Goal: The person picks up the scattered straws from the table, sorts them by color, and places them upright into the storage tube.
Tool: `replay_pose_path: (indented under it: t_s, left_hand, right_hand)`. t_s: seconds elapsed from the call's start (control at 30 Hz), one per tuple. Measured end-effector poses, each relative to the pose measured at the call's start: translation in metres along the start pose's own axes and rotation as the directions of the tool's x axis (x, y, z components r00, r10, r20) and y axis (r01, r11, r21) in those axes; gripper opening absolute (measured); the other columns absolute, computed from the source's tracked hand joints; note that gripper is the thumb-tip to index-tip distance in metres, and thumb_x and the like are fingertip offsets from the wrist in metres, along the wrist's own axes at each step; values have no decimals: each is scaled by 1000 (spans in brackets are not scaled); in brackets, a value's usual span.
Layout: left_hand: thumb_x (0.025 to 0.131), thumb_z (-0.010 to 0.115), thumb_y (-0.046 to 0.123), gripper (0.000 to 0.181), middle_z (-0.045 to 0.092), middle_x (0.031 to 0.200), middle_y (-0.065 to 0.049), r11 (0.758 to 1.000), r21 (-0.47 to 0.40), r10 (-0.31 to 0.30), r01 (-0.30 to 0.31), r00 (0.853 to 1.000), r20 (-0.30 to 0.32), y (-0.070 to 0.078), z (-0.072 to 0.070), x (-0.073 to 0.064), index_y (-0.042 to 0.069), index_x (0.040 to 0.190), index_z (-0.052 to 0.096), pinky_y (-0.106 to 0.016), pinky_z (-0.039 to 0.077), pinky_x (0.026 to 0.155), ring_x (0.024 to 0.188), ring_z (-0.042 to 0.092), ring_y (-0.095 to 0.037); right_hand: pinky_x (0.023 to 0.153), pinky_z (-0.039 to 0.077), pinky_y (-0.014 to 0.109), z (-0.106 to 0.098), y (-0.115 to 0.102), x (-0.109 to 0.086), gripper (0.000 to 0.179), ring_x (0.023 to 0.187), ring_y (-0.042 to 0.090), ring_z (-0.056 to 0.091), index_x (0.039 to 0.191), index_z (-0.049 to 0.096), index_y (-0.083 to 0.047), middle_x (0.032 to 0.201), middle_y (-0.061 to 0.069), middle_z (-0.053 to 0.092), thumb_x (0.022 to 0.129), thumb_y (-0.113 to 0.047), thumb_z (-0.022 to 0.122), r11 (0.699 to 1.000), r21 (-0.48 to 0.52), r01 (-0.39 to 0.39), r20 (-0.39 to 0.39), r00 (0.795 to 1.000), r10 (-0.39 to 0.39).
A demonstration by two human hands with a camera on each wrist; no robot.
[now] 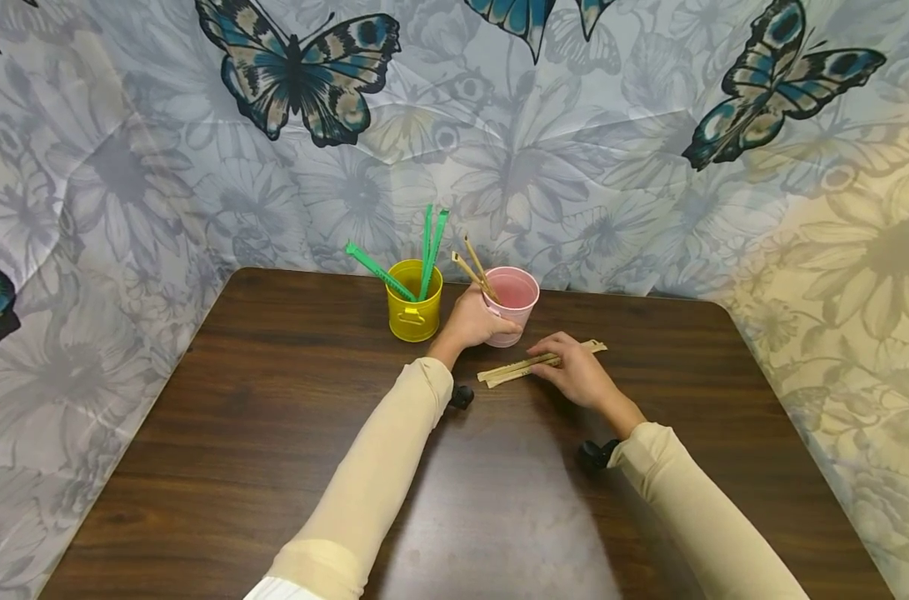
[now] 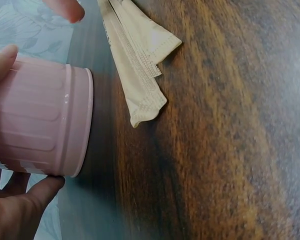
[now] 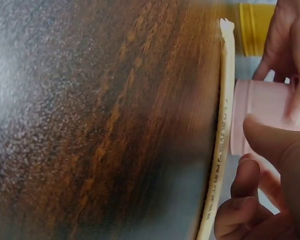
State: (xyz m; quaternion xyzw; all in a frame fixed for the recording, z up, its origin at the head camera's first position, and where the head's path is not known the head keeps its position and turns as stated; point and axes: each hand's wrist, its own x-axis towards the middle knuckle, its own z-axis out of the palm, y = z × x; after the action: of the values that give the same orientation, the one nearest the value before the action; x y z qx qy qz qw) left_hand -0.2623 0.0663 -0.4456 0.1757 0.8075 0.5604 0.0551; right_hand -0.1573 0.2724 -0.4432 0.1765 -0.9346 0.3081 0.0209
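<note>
My left hand [image 1: 475, 321] grips a small pink bucket [image 1: 511, 310], its thumb and fingers on either side of the wall. Two thin tan paper-wrapped sticks [image 1: 491, 289] lean out of that bucket's left side. On the table in front of it lie slim tan paper packets [image 2: 135, 65], side by side, with crimped ends and small print. Over these packets hovers my right hand [image 1: 574, 372], fingers loosely bent and thumb apart from the fingertips. In the right wrist view, the thumb [image 3: 272, 142] and fingers stand beside the packet [image 3: 222, 125] with nothing pinched between them.
Left of the pink bucket stands a yellow bucket [image 1: 414, 312] holding several green wrapped sticks [image 1: 433, 250]. Both buckets are near the back edge of the dark wooden table [image 1: 274, 400]. Behind it hangs a cloth [image 1: 439, 167] printed with butterflies and flowers.
</note>
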Motion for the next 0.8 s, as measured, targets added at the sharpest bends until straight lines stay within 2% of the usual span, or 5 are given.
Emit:
replay_pose_path:
  t_s: [0.1, 0.17, 0.3, 0.53, 0.8]
  left_hand:
    - [67, 96, 21, 92, 67, 131, -5, 1000, -4, 0, 0, 1000, 0, 0, 0, 1, 16, 147, 49, -36, 50, 108, 120, 63, -19]
    - [68, 96, 21, 92, 67, 131, -5, 1000, -5, -1, 1, 1000, 4, 0, 0, 1, 17, 147, 49, -36, 50, 108, 120, 63, -19]
    - [69, 95, 20, 92, 67, 131, -4, 1000, -7, 1, -1, 1000, 9, 0, 0, 0, 17, 147, 48, -37, 50, 109, 121, 63, -19]
    - [68, 96, 22, 94, 66, 132, -3, 1000, -6, 2, -2, 1000, 18, 0, 0, -1, 18, 148, 47, -35, 50, 108, 121, 63, -18]
    - [70, 94, 21, 92, 65, 133, -4, 1000, -14, 16, -16, 1000, 22, 0, -1, -1, 17, 148, 46, -36, 49, 110, 123, 62, -19]
  right_hand:
    - [92, 54, 53, 1, 3, 0, 28, 111, 38, 65, 120, 72, -1, 119, 18, 66, 93, -9, 74, 1000, -12, 0, 14, 1000, 1]
    - [93, 53, 54, 2, 5, -1, 29, 112, 38, 65, 121, 71, -1, 119, 18, 66, 93, -9, 73, 1000, -18, -5, 27, 1000, 6]
    - [91, 54, 53, 5, 8, -2, 28, 109, 37, 65, 121, 71, 0, 116, 19, 66, 93, -5, 72, 999, -36, 8, 32, 999, -7]
    - [80, 51, 40, 9, 7, -4, 19, 95, 30, 62, 110, 76, -5, 106, 17, 62, 92, -5, 72, 996, -92, -2, 22, 1000, 4]
    - [87, 53, 49, 9, 7, -2, 9, 100, 33, 64, 99, 72, -7, 104, 15, 61, 91, -3, 72, 996, -89, -33, 47, 998, 37]
